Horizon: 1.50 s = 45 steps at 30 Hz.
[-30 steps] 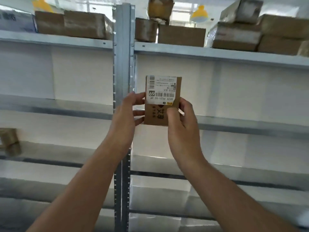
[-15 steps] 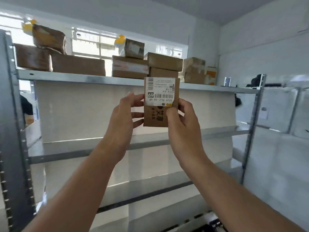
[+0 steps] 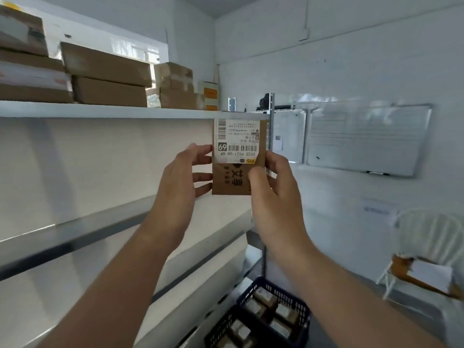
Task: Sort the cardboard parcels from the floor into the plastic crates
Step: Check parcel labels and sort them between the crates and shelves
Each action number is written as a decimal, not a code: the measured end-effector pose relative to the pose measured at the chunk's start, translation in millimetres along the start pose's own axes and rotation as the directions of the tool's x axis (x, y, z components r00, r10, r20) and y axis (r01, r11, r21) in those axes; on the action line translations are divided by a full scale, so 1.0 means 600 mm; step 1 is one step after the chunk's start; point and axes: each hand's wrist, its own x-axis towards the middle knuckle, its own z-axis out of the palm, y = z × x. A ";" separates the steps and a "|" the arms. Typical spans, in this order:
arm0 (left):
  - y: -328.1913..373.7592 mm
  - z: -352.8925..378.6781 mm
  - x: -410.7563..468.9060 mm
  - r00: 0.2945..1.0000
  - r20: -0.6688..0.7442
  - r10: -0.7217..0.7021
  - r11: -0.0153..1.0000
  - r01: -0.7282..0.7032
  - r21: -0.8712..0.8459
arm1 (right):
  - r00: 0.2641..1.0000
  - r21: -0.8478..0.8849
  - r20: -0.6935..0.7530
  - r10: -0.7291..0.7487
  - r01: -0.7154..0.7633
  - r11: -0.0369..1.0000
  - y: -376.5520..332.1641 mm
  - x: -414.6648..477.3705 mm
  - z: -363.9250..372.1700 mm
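Crates [image 3: 288, 293] newly in view below parcel [image 3: 238, 180]

1. We count two hands: the left hand [image 3: 179, 179] and the right hand [image 3: 275, 197].
2. We count one parcel [image 3: 238, 182] held between them, bearing one white label [image 3: 237, 140].
3. We count two dark blue crates on the floor: the far crate [image 3: 283, 293] and the near crate [image 3: 217, 330].
4. We count at least six small parcels [image 3: 286, 313] inside the two crates; blur hides any more.
5. We count at least seven brown boxes [image 3: 105, 64] on the top shelf [image 3: 113, 113], plus one white-and-orange box [image 3: 210, 94].
6. We count two whiteboards: the large whiteboard [image 3: 367, 140] and the small whiteboard [image 3: 288, 136].
7. We count one white chair [image 3: 431, 229].
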 end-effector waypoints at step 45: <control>-0.751 0.586 0.490 0.873 -0.296 -0.388 0.921 0.383 -0.077 | 0.881 -0.061 0.298 0.368 -0.367 0.928 0.902 0.599 -0.257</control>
